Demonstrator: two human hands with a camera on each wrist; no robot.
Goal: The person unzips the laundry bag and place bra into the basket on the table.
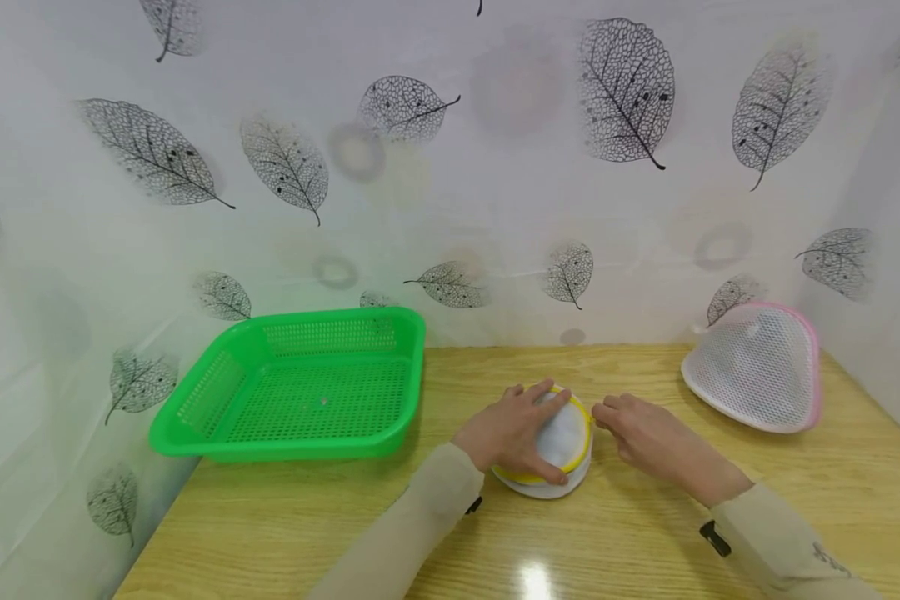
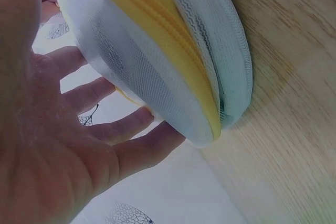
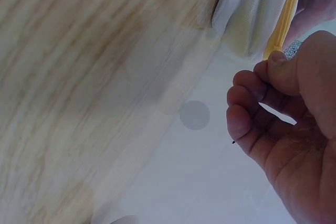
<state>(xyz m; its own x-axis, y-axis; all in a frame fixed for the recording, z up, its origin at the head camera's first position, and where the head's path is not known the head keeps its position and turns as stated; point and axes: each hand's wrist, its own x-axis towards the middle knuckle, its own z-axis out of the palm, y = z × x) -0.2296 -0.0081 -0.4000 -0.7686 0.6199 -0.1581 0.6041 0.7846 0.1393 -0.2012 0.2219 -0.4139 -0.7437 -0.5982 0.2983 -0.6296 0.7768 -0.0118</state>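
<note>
A round white mesh bag point(image 1: 562, 437) with a yellow zipper band point(image 2: 173, 51) lies on the wooden table in the head view. Across its top and left side rests the left hand point(image 1: 516, 432), fingers spread, thumb near the front edge. At the bag's right edge, the right hand point(image 1: 645, 433) has its fingers curled in; the right wrist view shows thumb and index finger of that hand point(image 3: 283, 103) pinching the end of the yellow zipper point(image 3: 281, 30). Whether a zipper pull is between them is hidden.
A green perforated basket point(image 1: 397, 446) stands at the left of the wooden table point(image 1: 480, 550). At the back right lies a white mesh bag with pink trim point(image 1: 757, 367). Behind the table hangs a white sheet point(image 1: 465, 208) printed with leaves.
</note>
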